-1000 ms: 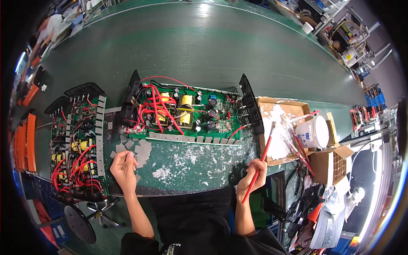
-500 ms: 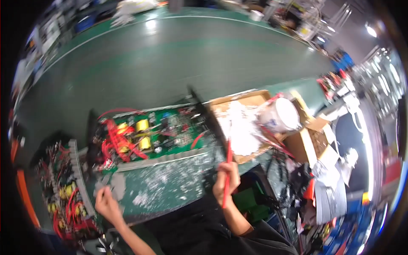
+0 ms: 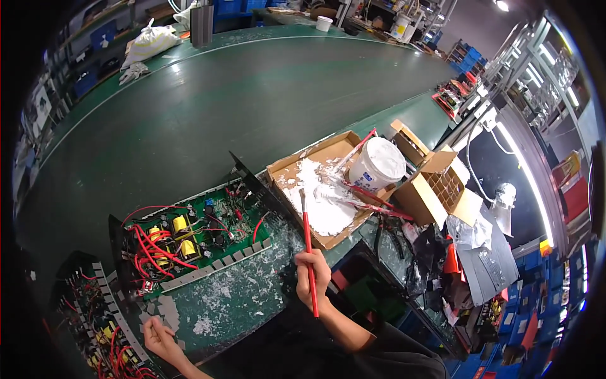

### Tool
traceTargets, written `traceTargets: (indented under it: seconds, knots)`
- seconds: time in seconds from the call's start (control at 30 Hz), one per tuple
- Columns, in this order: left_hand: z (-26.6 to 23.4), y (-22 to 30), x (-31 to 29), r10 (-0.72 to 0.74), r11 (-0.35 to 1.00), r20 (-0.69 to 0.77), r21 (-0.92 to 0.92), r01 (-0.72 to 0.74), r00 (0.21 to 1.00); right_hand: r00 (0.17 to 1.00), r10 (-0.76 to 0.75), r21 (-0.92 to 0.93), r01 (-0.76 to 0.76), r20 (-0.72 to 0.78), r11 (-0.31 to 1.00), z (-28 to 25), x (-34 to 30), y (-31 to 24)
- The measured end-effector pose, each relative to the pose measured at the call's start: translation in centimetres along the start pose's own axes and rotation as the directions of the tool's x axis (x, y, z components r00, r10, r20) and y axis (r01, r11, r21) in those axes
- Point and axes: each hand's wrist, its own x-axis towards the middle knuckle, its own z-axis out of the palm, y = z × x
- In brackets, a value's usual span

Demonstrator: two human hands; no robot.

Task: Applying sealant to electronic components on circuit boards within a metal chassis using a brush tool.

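Right hand [image 3: 314,276]: upright, wrapped round the red brush [image 3: 307,232].
Left hand [image 3: 161,342]: low, curled; I can't tell its grip.

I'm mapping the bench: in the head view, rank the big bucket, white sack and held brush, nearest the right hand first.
1. Brush: in the right hand.
2. Big bucket: ahead, to the right.
3. White sack: far off, upper left.

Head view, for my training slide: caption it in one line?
Right hand holds a red-handled brush at a cardboard tray of white paste; left hand near grey pads by a circuit board.
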Motion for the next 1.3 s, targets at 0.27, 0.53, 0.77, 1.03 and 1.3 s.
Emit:
traceTargets:
  seconds: [0.27,0.53,0.77,1.03,1.3]
  knots:
    - [-0.5,0.4,-0.3,-0.063,0.998,0.064,-0.018,0.064,0.996,1.0,0.023,-0.012,-0.023,0.006,1.0,-0.2,-0.2,-0.1]
    - [0.7,0.3,-0.2,-0.04,0.998,0.042,-0.048,0.042,0.998,1.0,0.019,-0.027,-0.019,-0.006,0.999,-0.6,0.1,0.1]
    - [-1.8,0.4,0.1,-0.05,0.998,-0.015,0.048,0.051,0.999,0.999,0.002,-0.071,0.001,0.032,0.997,1.2,0.5,-1.1]
    - [1.7,2.6,-0.5,-0.091,0.987,0.128,-0.118,0.106,0.988,0.994,0.086,-0.158,-0.095,-0.06,0.983,-1.0,-0.6,0.1]
    - [-0.2,2.8,-1.3,-0.112,0.985,0.102,-0.12,0.124,0.988,0.994,0.113,-0.125,-0.111,0.007,0.986,-0.7,-1.4,1.5]
